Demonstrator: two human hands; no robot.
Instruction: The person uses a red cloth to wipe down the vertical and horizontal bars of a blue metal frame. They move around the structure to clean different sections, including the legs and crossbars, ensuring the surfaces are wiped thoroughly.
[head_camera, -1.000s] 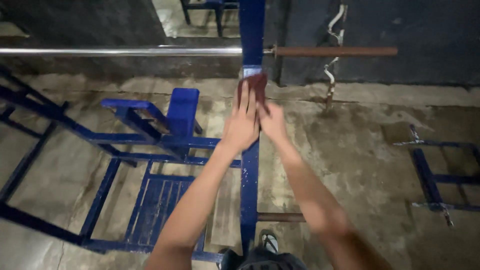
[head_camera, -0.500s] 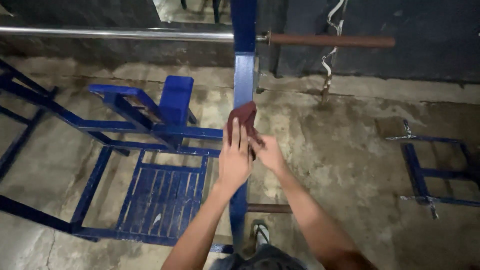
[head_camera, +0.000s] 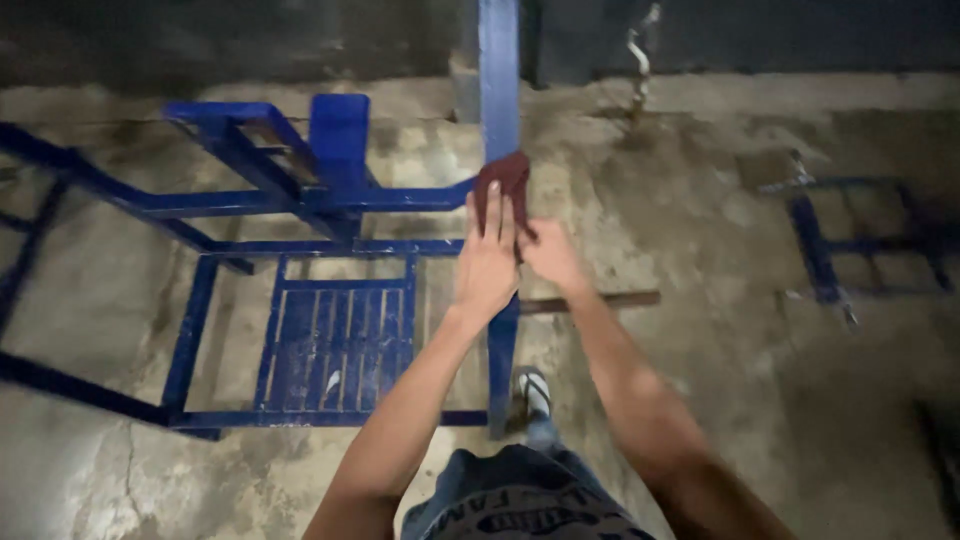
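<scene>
Pressing your left hand (head_camera: 487, 265) flat, fingers together, you hold a dark red cloth (head_camera: 503, 180) against the blue upright post (head_camera: 498, 70); your right hand (head_camera: 548, 255) pinches the cloth's lower edge beside it. Blue metal frame (head_camera: 300, 200) stands left on the concrete floor (head_camera: 700, 300).

Both bare arms reach far forward, converging. The left hand (head_camera: 487, 262) lies flat, fingers straight and together, pointing far. The right hand (head_camera: 550, 255) sits just right, fingers curled.
</scene>
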